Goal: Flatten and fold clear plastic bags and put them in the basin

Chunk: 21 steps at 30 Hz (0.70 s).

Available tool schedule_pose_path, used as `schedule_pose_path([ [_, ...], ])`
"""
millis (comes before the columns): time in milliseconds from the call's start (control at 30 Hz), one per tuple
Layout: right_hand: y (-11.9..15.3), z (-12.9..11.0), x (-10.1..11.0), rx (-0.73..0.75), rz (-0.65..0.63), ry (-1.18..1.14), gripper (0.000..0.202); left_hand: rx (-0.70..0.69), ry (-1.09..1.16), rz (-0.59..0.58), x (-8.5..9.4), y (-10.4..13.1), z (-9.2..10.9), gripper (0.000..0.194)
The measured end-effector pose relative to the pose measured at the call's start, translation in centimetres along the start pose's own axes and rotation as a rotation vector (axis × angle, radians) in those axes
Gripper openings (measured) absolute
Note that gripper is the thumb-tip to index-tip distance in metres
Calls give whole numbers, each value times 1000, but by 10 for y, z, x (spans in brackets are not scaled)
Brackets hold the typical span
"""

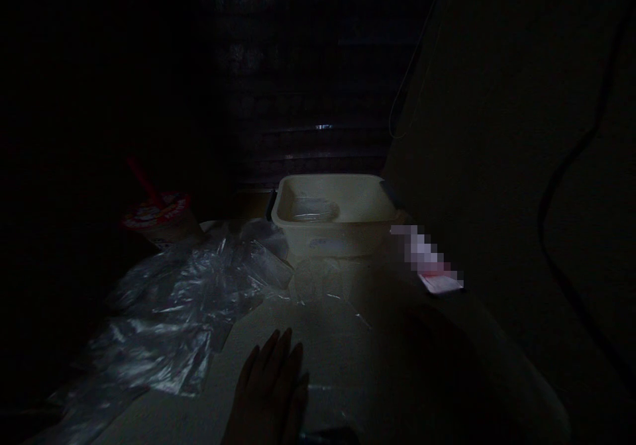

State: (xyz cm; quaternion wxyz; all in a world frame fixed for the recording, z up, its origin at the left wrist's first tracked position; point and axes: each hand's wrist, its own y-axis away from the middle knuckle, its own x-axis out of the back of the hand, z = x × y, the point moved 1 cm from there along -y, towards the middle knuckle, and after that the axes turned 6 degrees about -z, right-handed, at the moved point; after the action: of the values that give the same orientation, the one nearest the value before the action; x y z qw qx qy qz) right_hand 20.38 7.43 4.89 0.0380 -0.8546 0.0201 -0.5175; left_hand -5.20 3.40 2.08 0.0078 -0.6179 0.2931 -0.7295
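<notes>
My left hand (271, 385) lies palm down on the pale tabletop (248, 339), fingers stretched out and holding nothing visible. Beside its thumb, faint glints suggest clear plastic film (328, 389) on the surface. A dark, smeared shape, apparently my right hand (432, 332), is at the right; its fingers are lost in shadow. Just above that shape is a lit phone (440, 283), its screen blurred out. Crumpled clear plastic bags (189, 293) spread over the left of the table. A cream plastic tub (328, 233) with some clear plastic inside stands at the back.
At the back left is a sealed drink cup (159, 216) with a red straw (144, 180). A dark cable (544, 220) hangs along the right side. Behind the tub rises a dark ridged wall (298, 114). The light is very low.
</notes>
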Motion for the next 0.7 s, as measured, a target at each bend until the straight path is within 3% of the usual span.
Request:
schedule_pose_path([
  [700,1,-1,1,3,-1,6,23,-3,13,-82,5,0,0,35],
])
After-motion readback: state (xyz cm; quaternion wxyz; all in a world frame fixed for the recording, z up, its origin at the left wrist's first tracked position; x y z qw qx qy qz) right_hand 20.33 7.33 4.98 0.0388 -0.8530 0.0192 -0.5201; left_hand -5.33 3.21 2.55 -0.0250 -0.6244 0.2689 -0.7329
